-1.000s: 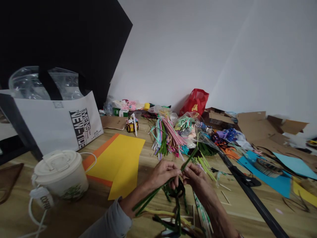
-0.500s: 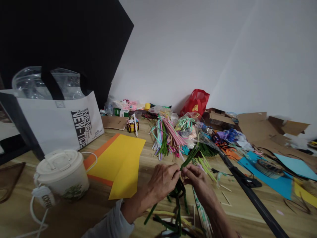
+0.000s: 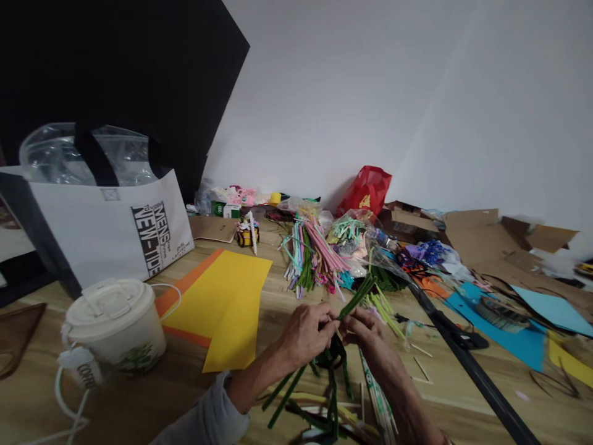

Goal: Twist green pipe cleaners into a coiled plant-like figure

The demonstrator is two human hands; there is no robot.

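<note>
Dark green pipe cleaners (image 3: 359, 296) are pinched between my two hands, their fuzzy upper ends sticking up and to the right. My left hand (image 3: 308, 330) is closed on them, fingertips pressed together. From the other side my right hand (image 3: 365, 330) grips the same stems, its fingertips nearly touching those of the left. Lower ends of green stems (image 3: 287, 392) slant out to the left under my left wrist. Below the hands are more dark green pipe cleaners (image 3: 333, 395), bent and partly hidden. Thin sticks and a yellowish strip lie beneath them.
Bundled coloured pipe cleaners (image 3: 319, 253) lie beyond my hands. Yellow paper (image 3: 236, 290), a lidded white cup (image 3: 115, 327) and a white bag (image 3: 111, 228) are on the left. A black pole (image 3: 472, 364) crosses the right, near blue paper (image 3: 523, 346). A red bag (image 3: 365, 191) stands behind.
The green stems' upper ends have shifted slightly, and two lower ends now show under my left wrist where one showed before. Both hands stay almost in place, still pinching.
</note>
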